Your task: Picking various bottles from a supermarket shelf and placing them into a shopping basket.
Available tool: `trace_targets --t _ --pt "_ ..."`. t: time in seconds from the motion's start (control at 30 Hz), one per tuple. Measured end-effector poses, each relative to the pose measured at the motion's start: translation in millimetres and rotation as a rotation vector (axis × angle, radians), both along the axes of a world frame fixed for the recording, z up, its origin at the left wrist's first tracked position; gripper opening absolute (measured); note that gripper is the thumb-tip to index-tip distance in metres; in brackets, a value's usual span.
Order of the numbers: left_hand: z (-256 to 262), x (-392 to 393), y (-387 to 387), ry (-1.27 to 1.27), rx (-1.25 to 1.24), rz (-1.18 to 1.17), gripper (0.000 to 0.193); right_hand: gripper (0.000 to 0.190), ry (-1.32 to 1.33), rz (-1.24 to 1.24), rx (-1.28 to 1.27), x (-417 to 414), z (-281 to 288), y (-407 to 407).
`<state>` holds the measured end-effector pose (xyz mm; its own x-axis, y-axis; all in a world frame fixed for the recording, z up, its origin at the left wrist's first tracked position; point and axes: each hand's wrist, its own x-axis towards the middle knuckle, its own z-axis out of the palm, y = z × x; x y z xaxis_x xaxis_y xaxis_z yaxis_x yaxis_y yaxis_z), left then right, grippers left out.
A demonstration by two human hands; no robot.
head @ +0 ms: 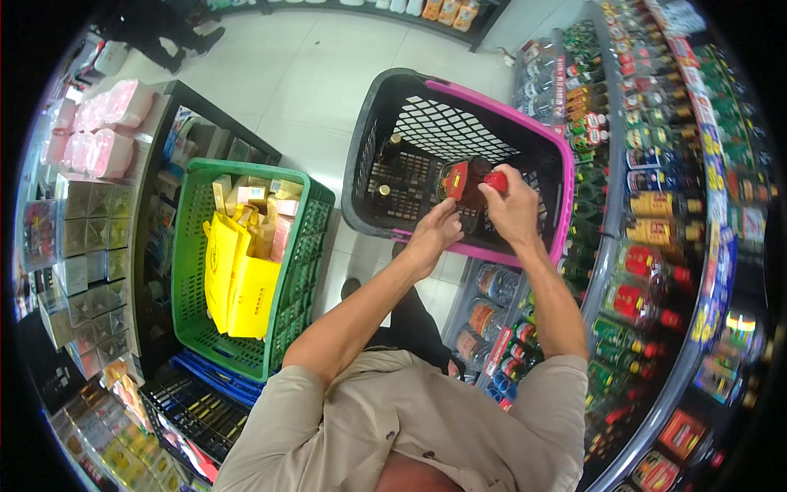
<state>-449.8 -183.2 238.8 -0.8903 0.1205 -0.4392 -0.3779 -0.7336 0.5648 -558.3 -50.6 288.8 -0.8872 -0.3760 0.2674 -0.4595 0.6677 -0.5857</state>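
My right hand (512,206) grips the red cap of a dark brown bottle (474,182) with a red label. The bottle is tilted inside a black shopping basket (358,184) with a pink rim. My left hand (433,235) is at the basket's near side, fingers loosely bent and fingertips at the edge of the label. Whether they press on the bottle is hard to tell. Two dark bottles with gold-coloured caps, one farther (393,142) and one nearer (383,192), stand at the left in the basket.
On the left, a green plastic crate (316,246) holds small boxes and yellow bags (243,283). Blue and black crates (197,400) sit behind it. Bottle shelves (658,227) curve along the right. Boxed goods (98,221) line the left shelf. A person's legs (160,31) show at upper left.
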Motion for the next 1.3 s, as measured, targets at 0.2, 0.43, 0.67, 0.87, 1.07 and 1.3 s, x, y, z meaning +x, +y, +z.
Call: trace_targets --t 0.2,0.43,0.67,0.87,1.07,1.3 --pt "-86 -78 14 -0.231 0.033 0.130 0.065 0.034 -0.006 0.142 -0.010 -60 -116 -13" --pt "-215 -106 -26 -0.232 -0.561 0.075 0.060 0.033 -0.104 0.233 -0.039 -84 -234 -65" --pt "-181 -169 -11 -0.594 -0.316 0.183 0.043 0.033 -0.120 0.201 -0.075 -110 -308 -54" --pt "-213 -170 -20 -0.623 -0.414 0.321 0.039 0.033 -0.167 0.208 -0.124 -113 -328 -77" --pt "-213 -178 -18 -0.627 -0.335 0.361 0.051 0.033 -0.165 0.162 -0.079 -116 -337 -80" --pt "-200 -182 -19 -0.624 -0.377 0.383 0.058 0.035 -0.221 0.171 -0.050 -117 -332 -81"
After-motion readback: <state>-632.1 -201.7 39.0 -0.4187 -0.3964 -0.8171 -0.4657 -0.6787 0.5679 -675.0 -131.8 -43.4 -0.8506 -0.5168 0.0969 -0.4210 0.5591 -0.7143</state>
